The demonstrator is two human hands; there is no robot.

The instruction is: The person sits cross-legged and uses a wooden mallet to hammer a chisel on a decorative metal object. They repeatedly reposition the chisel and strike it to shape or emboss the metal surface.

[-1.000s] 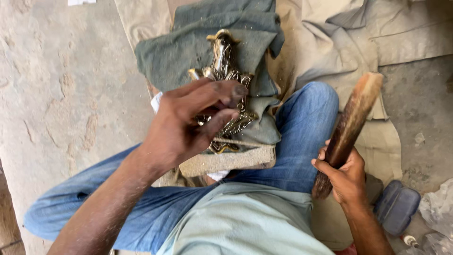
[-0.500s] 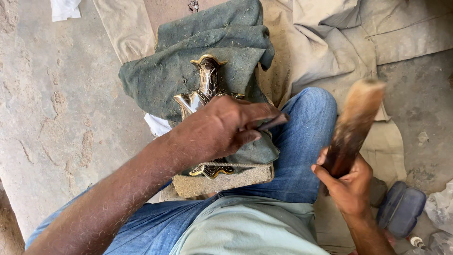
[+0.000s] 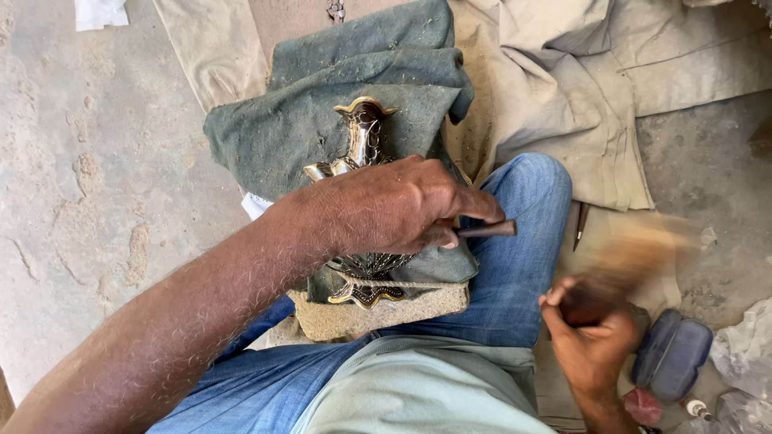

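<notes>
So over at 9 o'clock it's just bare concrete floor. Moving toward the middle, there's a dark green cloth bunched up, and an ornate brass piece with black patterning lies on it, its flared top pointing to 12 o'clock and its lower tip at 6 o'clock on a stone block resting on the lap. The left hand sits right on top of the brass piece, fingers curled tight around a thin dark chisel that pokes out toward 3 o'clock. A jeans-clad knee is just beside it. At about 4 o'clock the right hand is closed around the handle of a wooden mallet, which is heavily blurred. A beige cloth spreads out at 1 o'clock, and a small dark blue pouch is at 4 o'clock.
</notes>
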